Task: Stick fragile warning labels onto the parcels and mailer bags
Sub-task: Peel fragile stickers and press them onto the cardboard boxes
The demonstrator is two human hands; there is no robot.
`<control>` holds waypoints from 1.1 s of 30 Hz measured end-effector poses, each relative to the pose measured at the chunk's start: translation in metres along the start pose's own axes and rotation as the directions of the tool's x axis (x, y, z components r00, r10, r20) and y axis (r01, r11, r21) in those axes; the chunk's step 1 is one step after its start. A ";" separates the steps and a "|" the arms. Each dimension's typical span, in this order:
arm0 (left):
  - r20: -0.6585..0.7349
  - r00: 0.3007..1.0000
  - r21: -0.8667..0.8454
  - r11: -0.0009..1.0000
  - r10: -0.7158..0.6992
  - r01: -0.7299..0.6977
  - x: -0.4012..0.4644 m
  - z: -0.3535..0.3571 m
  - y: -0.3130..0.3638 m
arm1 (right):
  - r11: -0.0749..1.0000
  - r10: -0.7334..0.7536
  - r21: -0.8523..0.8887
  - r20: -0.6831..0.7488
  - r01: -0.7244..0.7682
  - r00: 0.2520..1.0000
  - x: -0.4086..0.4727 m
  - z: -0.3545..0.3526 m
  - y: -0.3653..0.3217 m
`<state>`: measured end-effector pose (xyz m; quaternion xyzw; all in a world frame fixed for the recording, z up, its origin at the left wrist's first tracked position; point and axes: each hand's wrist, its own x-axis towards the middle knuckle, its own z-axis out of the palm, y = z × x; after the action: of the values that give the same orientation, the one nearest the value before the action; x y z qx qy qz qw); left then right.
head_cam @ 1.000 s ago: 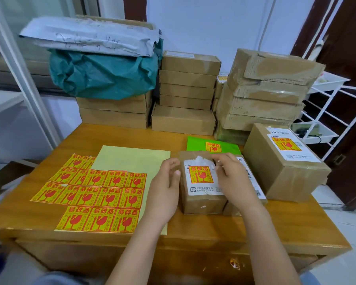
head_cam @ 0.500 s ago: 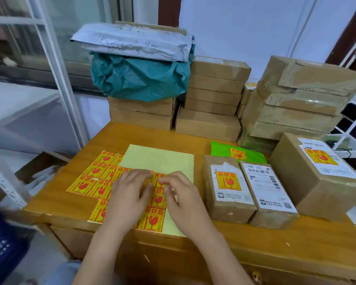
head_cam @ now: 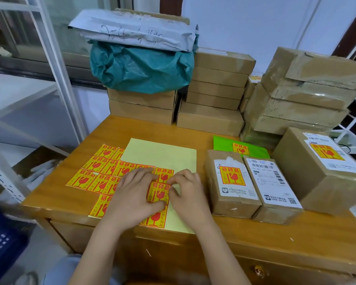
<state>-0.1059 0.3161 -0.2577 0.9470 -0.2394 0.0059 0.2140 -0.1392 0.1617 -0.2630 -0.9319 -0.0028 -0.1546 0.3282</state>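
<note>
1. Head view: labelled already: one box [head_cam: 231,183], big box [head_cam: 325,169], green mailer [head_cam: 242,148]; unlabelled: neighbouring box [head_cam: 272,188], rear stacks [head_cam: 216,93].
2. Left hand [head_cam: 132,194] pressing label sheet [head_cam: 152,161] on tabletop [head_cam: 296,235], fingers flat; right hand [head_cam: 188,194] pinching one label [head_cam: 158,192], apparently peeling.
</note>
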 end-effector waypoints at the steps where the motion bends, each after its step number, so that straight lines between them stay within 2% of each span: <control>1: 0.011 1.000 0.005 1.000 0.004 -0.005 0.000 0.000 0.000 | 1.000 0.003 0.011 0.003 -0.003 1.000 0.000 0.000 0.001; 11: 0.020 1.000 -0.010 1.000 0.021 -0.021 0.002 0.000 -0.003 | 0.994 0.023 0.110 0.022 -0.026 0.999 0.004 0.000 0.003; 16: 0.011 1.000 0.003 1.000 0.016 -0.016 0.002 0.000 -0.003 | 0.969 0.127 0.227 -0.114 -0.099 0.985 0.008 -0.001 0.004; 20: 0.005 1.000 -0.033 0.999 0.003 -0.003 0.001 0.000 -0.002 | 0.956 0.107 0.287 -0.121 -0.069 0.987 0.006 -0.002 0.001; 23: -0.081 0.997 -0.221 0.975 -0.009 -0.009 0.000 -0.003 -0.002 | 0.943 0.110 0.328 -0.182 -0.045 0.977 0.002 -0.006 -0.001; 26: -0.192 0.981 -0.379 0.923 -0.002 -0.072 -0.004 -0.006 0.001 | 0.956 0.010 0.290 -0.206 0.051 0.978 -0.002 -0.009 -0.006; 29: -0.278 0.960 -0.459 0.876 0.013 -0.145 -0.006 -0.009 0.012 | 0.953 -0.127 0.245 -0.207 0.177 0.970 -0.006 -0.016 -0.018; 33: -0.384 0.922 -0.516 0.839 -0.049 -0.171 -0.007 -0.016 0.028 | 0.946 -0.174 0.220 -0.270 0.237 0.947 -0.007 -0.035 -0.029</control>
<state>-0.1230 0.3036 -0.2323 0.8199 -0.2156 0.1296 0.5142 -0.1586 0.1638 -0.2217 -0.8511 -0.0791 -0.3017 0.4223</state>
